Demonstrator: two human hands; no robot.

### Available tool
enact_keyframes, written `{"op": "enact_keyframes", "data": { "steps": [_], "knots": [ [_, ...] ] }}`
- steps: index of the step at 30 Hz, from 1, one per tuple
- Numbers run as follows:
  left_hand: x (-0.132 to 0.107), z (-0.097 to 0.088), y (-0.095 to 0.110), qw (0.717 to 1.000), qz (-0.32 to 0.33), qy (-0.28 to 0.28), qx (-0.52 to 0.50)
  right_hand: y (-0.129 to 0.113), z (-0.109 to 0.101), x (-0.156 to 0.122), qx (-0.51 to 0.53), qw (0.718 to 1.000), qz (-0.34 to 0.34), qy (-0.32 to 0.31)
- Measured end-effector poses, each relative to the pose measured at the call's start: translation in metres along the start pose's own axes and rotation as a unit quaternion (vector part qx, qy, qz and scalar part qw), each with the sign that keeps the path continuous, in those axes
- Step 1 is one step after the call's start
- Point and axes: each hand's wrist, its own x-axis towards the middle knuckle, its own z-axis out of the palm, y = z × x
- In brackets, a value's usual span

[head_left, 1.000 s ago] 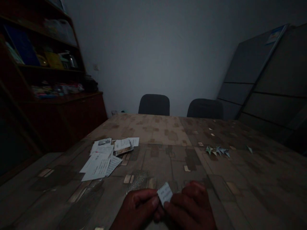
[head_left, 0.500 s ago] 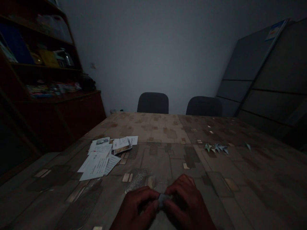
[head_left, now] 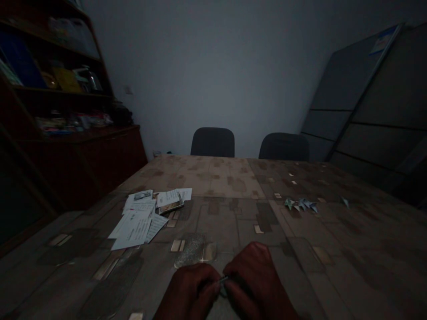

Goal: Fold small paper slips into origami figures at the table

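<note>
Near the front edge of the view, my left hand point(head_left: 193, 289) and my right hand point(head_left: 255, 282) meet over the tablecloth. Pinched between their fingertips is a small folded piece of paper point(head_left: 223, 280), seen nearly edge-on as a thin pale strip. My fingers cover most of it, so its full shape is hidden. Both hands are closed, with thumbs and forefingers pressed on the paper from either side. Farther off to the right, several small folded paper figures point(head_left: 302, 204) lie in a cluster, and a single one point(head_left: 344, 202) sits apart from them.
A loose pile of printed cards point(head_left: 135, 226) lies on the left of the patterned tablecloth point(head_left: 216, 222). Two dark chairs, one left point(head_left: 212, 142) and one right point(head_left: 284, 146), stand behind the far edge. A filled shelf unit point(head_left: 80, 155) is at left. Grey panels point(head_left: 343, 89) stand at right.
The folded paper has turned from showing a small flat face to nearly edge-on. My fingers have closed in around it, and the right hand has shifted slightly left.
</note>
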Motion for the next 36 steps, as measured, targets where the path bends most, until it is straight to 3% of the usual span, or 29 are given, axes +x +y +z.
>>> {"op": "enact_keyframes", "data": {
  "steps": [3,8,13,20,27,36],
  "knots": [
    [0.002,-0.001,0.002,1.000,-0.004,-0.011,0.000,0.000,0.001,0.001,-0.023,1.000,-0.006,0.004],
    [0.004,-0.005,0.008,0.999,-0.001,0.030,-0.022,0.000,0.004,0.000,-0.021,0.999,0.044,0.016],
    [0.002,-0.004,0.008,0.999,0.018,0.021,0.019,-0.003,0.004,0.001,-0.041,0.999,0.003,0.003],
    [0.001,-0.002,0.004,0.995,0.025,0.021,0.089,-0.002,0.010,0.001,-0.058,0.998,0.013,-0.009],
    [0.001,-0.001,0.005,0.996,0.042,0.014,0.076,-0.004,0.014,0.003,-0.084,0.996,-0.001,-0.002],
    [0.005,0.001,-0.003,0.999,-0.015,0.031,0.013,0.002,-0.002,0.005,0.002,0.994,0.080,-0.068]
  ]
}}
